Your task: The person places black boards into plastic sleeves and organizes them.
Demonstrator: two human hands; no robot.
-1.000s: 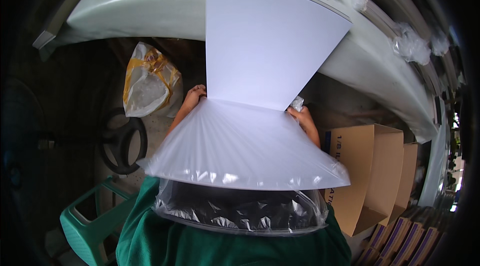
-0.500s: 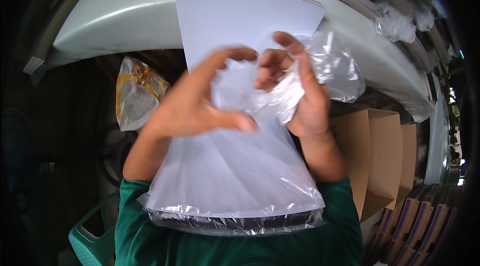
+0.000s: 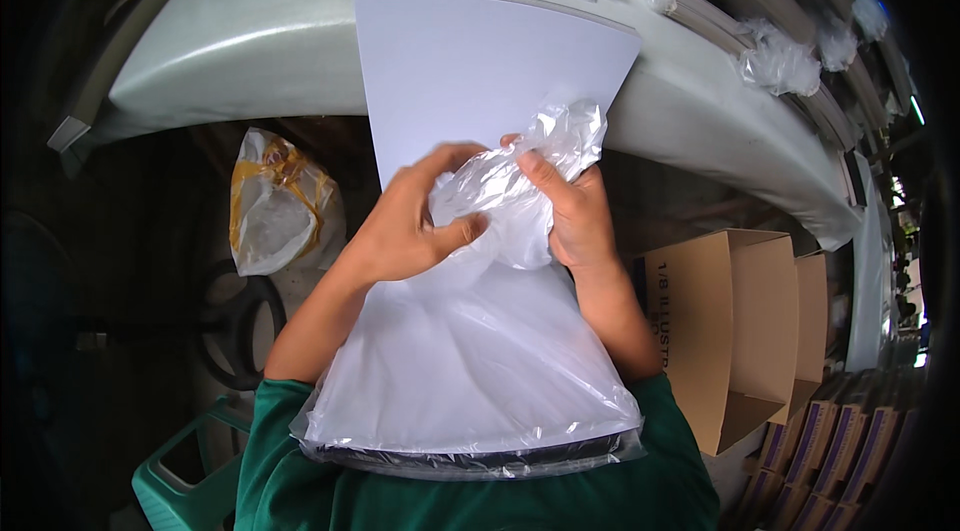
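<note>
Head view. Both hands meet at chest height over a stack of white sheets [image 3: 480, 81] half sleeved in a clear plastic bag [image 3: 470, 371]. Left hand [image 3: 405, 226] closed, thumb and fingers pinching the bunched bag mouth. Right hand [image 3: 570, 211] closed too, gripping the crumpled plastic from the other side. Stack's lower end rests against the green-shirted chest; upper end sticks bare out of the bag. Pale curved surface [image 3: 230, 41] beyond. Open cardboard box [image 3: 745, 331] right; tied bag [image 3: 275, 211] and green plastic stool [image 3: 185, 471] left.
</note>
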